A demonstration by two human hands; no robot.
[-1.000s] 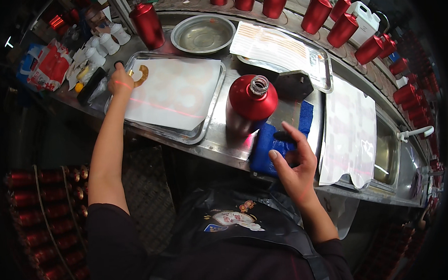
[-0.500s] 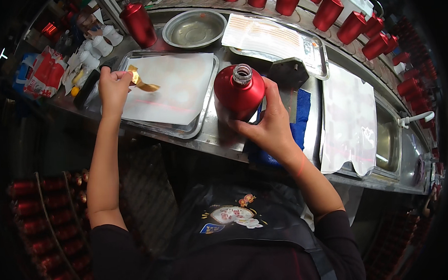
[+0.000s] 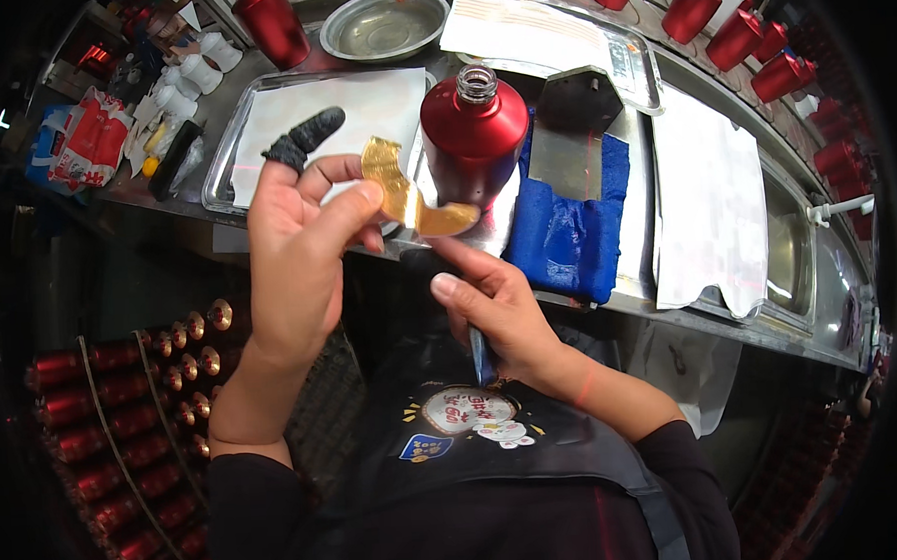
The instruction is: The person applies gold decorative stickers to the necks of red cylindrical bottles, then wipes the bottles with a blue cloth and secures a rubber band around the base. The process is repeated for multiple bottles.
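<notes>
My left hand [image 3: 297, 247] pinches a curved gold label [image 3: 405, 194] just before the red bottle [image 3: 474, 134] on the table [image 3: 670, 305]; my right hand [image 3: 500, 313] grips a thin tool [image 3: 480, 357].

Centre frame: curved label [image 3: 408, 195] held between left hand [image 3: 302, 248] and right hand [image 3: 498, 313], in front of the counter edge. Bottle [image 3: 474, 134] stands directly behind it on the counter, upper centre. Tray [image 3: 225, 155] lies left of the bottle; cloth [image 3: 576, 229] lies right of it. Bowl [image 3: 382, 25] sits behind the tray, top centre. Bottle rack [image 3: 115, 435] occupies lower left, below the counter.
</notes>
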